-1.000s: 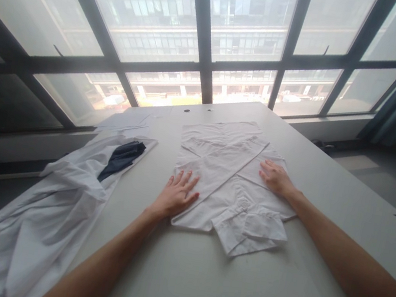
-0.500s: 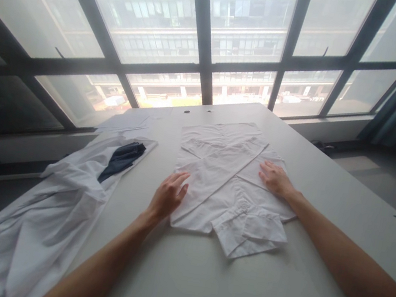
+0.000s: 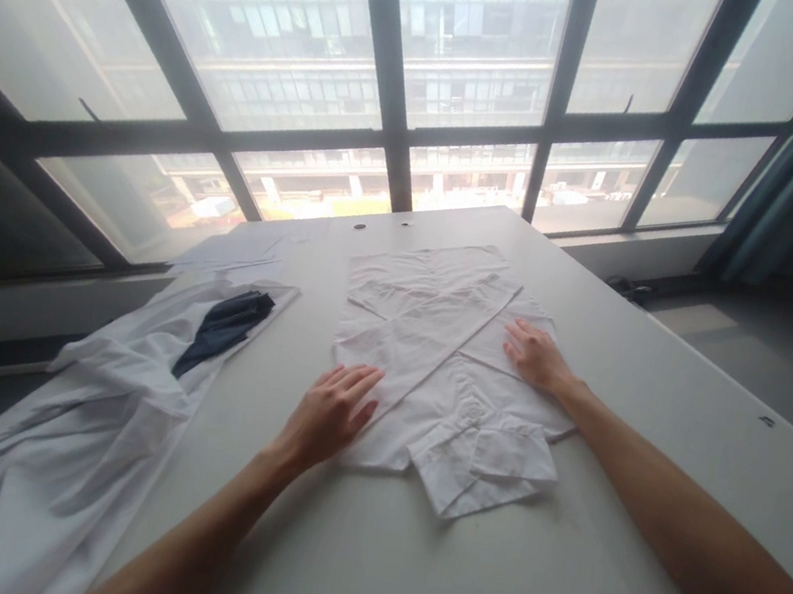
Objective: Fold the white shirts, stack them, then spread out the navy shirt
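Note:
A white shirt point(image 3: 426, 343) lies flat on the white table, its sleeves folded over the body. One sleeve crosses diagonally, and a cuff end sticks out beyond the near edge. My left hand point(image 3: 331, 413) is at the shirt's left side, fingers stretched out and palm down; whether it presses the cloth or hovers just over it, I cannot tell. On the right side of the shirt rests my right hand point(image 3: 537, 354), open, with its fingers spread flat on the fabric. Neither hand grips anything.
Left of the shirt, a heap of white cloth point(image 3: 93, 429) hangs over the edge of the table point(image 3: 350, 573), with a dark blue folded cloth point(image 3: 223, 331) on it. Tall windows point(image 3: 476, 47) stand behind the table. A blue-grey curtain point(image 3: 790, 170) hangs at the right.
My left hand has shifted slightly nearer and inward over the shirt's left edge. My right hand stays in place on the shirt. The whole view has swung a little to the right.

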{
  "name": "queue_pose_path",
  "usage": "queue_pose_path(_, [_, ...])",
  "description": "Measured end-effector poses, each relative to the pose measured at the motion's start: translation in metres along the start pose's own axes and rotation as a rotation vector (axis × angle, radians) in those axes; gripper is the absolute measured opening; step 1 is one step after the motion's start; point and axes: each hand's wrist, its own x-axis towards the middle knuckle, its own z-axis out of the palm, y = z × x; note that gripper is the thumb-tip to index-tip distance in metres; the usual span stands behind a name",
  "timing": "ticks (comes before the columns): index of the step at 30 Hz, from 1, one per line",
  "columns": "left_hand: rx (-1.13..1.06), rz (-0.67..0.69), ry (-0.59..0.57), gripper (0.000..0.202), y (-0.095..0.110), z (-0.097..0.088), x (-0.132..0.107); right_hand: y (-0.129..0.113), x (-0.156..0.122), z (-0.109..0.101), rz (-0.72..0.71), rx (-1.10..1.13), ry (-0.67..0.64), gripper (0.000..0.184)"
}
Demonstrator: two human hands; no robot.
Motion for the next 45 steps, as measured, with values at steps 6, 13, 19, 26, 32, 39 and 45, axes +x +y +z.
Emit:
queue_pose_path(6, [-0.301,0.398,-0.194,0.066,0.048,0.000,-0.001,-0.004,0.003,-0.021,-0.163,0.201,0.196,0.035])
queue_pose_path(13, [-0.422,0.482,-0.176,0.056,0.057,0.010,0.000,-0.009,-0.040,-0.061,-0.192,0.590,-0.161,0.032])
queue_pose_path(19, [-0.311,0.549,-0.098,0.034,0.063,0.008,0.004,0.000,-0.092,-0.086,-0.140,0.667,-0.457,0.035])
queue_pose_path(26, [-0.364,0.536,-0.002,0.017,0.060,0.010,0.003,-0.009,-0.097,-0.102,-0.215,0.702,-0.606,0.029])
queue_pose_path(32, [-0.407,0.401,0.079,0.018,0.058,0.017,-0.001,-0.013,-0.099,-0.101,-0.278,0.682,-0.583,0.033])
queue_pose_path(39, [-0.412,0.176,0.164,0.023,0.064,0.017,0.000,-0.013,-0.094,-0.092,-0.231,0.710,-0.490,0.035])
queue_pose_path(45, [-0.499,-0.153,0.103,0.036,0.065,0.021,0.003,-0.013,-0.092,-0.080,-0.170,0.664,-0.346,0.044])
